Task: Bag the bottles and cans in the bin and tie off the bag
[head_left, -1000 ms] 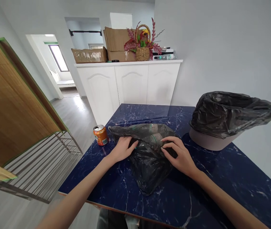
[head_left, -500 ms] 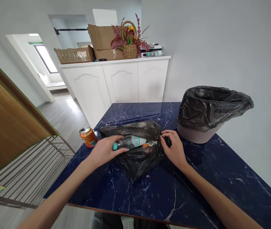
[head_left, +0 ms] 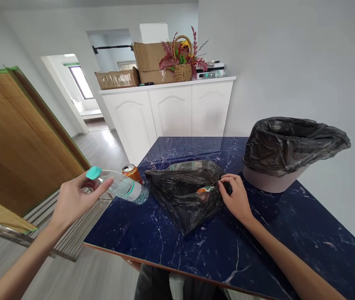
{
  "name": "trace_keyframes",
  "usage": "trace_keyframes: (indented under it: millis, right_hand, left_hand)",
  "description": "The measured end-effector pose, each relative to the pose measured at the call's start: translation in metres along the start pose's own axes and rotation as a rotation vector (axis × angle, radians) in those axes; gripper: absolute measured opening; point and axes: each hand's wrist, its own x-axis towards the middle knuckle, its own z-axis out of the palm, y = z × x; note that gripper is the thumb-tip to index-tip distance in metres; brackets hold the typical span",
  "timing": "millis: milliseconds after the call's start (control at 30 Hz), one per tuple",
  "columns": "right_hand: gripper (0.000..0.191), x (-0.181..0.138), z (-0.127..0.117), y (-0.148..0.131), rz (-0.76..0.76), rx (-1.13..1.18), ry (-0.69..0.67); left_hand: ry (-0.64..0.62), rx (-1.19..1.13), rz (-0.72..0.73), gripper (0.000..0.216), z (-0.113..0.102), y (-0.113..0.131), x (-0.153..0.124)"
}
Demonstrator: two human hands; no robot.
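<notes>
My left hand (head_left: pixel 79 198) grips a clear plastic bottle (head_left: pixel 122 185) near its turquoise cap, tilted with its base toward the right, in front of an orange drink can (head_left: pixel 132 173) at the table's left edge. My right hand (head_left: pixel 235 196) pinches the right side of a black plastic bag (head_left: pixel 180 204) lying on the table. Through the bag's opening shows an orange and white printed item (head_left: pixel 205 189); its kind is partly hidden. Another clear bottle shape shows at the bag's far side, partly covered by the thin plastic.
The dark blue marbled table (head_left: pixel 205 258) stretches below both hands. A pinkish bin (head_left: pixel 265 183) lined with a black bag (head_left: pixel 271 150) stands at its right. Behind is a white cabinet (head_left: pixel 172 110) bearing cardboard boxes and a flower basket (head_left: pixel 182 71). A metal rack (head_left: pixel 67 225) stands left.
My left hand has drawn the bottle out of the bag's opening and carried it left, in front of the can. My right hand stays on the bag. The view has shifted left.
</notes>
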Motion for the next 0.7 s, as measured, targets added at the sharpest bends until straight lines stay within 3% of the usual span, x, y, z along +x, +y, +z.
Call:
trace_keyframes:
  millis: [167,400,567,700]
  right_hand:
    - [0.019,-0.001,-0.001,-0.001,0.029,-0.007,-0.015]
    - [0.019,0.001,-0.003,-0.001,0.033,-0.02,-0.018]
    - [0.02,0.001,-0.002,-0.002,0.031,-0.006,-0.018]
    - [0.019,0.001,-0.002,-0.002,0.037,0.013,-0.014]
  left_hand:
    - [-0.022,0.133,0.034,0.06,-0.004,-0.014,0.016]
    - [-0.035,0.212,0.052,0.06,0.019,-0.027,0.037]
    - [-0.024,0.161,0.05,0.055,0.033,-0.022,0.04]
    - [-0.045,0.164,0.003,0.06,0.031,-0.016,0.036]
